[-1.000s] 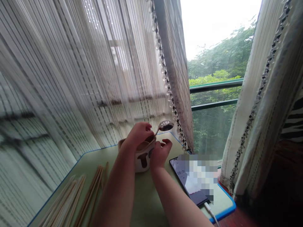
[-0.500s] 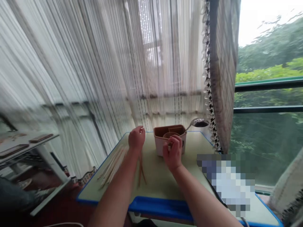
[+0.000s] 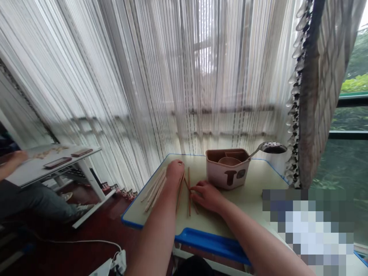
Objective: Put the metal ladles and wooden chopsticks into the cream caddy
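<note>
Pale wooden chopsticks [image 3: 155, 189] lie in a loose fan at the left of the small table, beside my left forearm. My left hand [image 3: 175, 171] is closed at their far end, with its fingers curled round the upper ends of reddish-brown chopsticks [image 3: 179, 195]. To its right, my right hand [image 3: 207, 195] reaches low over the tabletop, thumb and forefinger pinched at a brown chopstick [image 3: 189, 207]. Behind my right hand stands a pinkish utensil holder [image 3: 214, 172] with brown compartments. A slotted metal ladle [image 3: 273, 147] leans out of its right side.
The table [image 3: 253, 199] has a blue edge and a blue front tray [image 3: 212, 243]. A blurred-out object [image 3: 310, 226] lies at the right. Striped curtains hang behind. At the left, another person's hand [image 3: 14, 163] is over a white table [image 3: 37, 168]; a power strip [image 3: 119, 262] sits below.
My right hand has come down from the front of the utensil holder to the brown chopsticks. The view has turned left, bringing the other person's hand into sight.
</note>
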`<state>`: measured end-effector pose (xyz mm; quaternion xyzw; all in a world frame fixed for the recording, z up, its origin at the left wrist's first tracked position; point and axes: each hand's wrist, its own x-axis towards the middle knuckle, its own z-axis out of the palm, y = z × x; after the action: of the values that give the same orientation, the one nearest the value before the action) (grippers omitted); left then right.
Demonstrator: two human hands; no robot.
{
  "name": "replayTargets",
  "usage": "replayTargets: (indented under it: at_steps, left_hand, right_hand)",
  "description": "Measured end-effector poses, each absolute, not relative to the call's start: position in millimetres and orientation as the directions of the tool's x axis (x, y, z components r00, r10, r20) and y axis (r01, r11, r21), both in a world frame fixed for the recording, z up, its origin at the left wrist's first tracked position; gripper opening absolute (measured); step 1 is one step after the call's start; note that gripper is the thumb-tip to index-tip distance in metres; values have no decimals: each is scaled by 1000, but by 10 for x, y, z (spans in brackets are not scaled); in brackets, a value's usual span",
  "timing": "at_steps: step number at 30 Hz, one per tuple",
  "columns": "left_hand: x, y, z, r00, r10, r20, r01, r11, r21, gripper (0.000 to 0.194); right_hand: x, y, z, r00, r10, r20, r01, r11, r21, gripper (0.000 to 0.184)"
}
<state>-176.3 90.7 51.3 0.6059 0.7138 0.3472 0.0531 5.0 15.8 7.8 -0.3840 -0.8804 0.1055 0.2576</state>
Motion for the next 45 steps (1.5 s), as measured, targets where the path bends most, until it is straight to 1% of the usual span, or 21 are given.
replayTargets:
  at_steps: [2,4,6,9,12,15,17,19,21,23,25,28,30,33,36,41,45]
  left_hand:
    - [-1739,896,507,-252,910,328,840,38,541,29]
    - [-1714,882,513,-250,915,316,849,50,527,32]
    - [-1688,864,530,-238,922,304,855,51,516,34]
    - [-1661,838,563,-208,945,254,860,53,507,33]
    - [-1644,826,576,-181,960,215,865,52,499,32]
    - [-1625,827,557,-159,958,238,868,21,497,30]
    - [-1610,836,532,-151,952,267,857,-8,515,27]
    - [-1595,860,499,-161,945,283,823,-30,568,24]
    - [-1581,906,455,-188,960,207,694,-19,720,22]
    - [-1570,969,401,-183,981,67,497,33,867,21]
    - [-1564,1030,344,-162,986,-33,358,89,929,23]
    - [-1559,1071,291,-162,985,-62,299,109,948,20]
    - [-1554,1050,296,-157,984,-79,239,116,964,20]
    - [-1542,968,364,-138,985,-100,131,118,984,16]
    - [-1538,886,458,-120,989,-90,42,96,995,7]
    - [-1520,825,584,-93,996,-4,-168,-12,986,15]
    - [-1467,787,684,-69,995,79,-275,-95,957,26]
  right_hand:
    - [42,145,89,-545,761,351,663,648,-376,34]
    - [26,120,118,-515,783,350,691,620,-370,39]
    - [10,93,150,-532,771,350,690,634,-350,42]
    - [4,75,174,-567,762,313,693,647,-319,31]
    - [17,98,170,-492,823,284,767,564,-305,25]
    - [36,150,163,-404,872,275,831,476,-289,22]
    - [51,188,164,-351,901,255,858,419,-297,20]
    - [73,221,164,-282,929,238,877,350,-328,19]
    - [105,250,156,-220,950,222,878,292,-379,19]
    - [142,274,142,-170,962,213,863,250,-439,22]
    - [171,293,131,-125,970,208,832,217,-511,25]
    - [176,298,135,-65,975,214,763,186,-618,26]
    - [147,280,149,-84,968,235,711,224,-667,25]
    - [76,234,173,-147,949,278,648,305,-698,27]
    - [24,194,199,-140,944,299,613,320,-723,28]
    - [20,160,271,-95,944,317,517,319,-794,27]
    - [24,138,328,-80,934,349,457,346,-820,26]
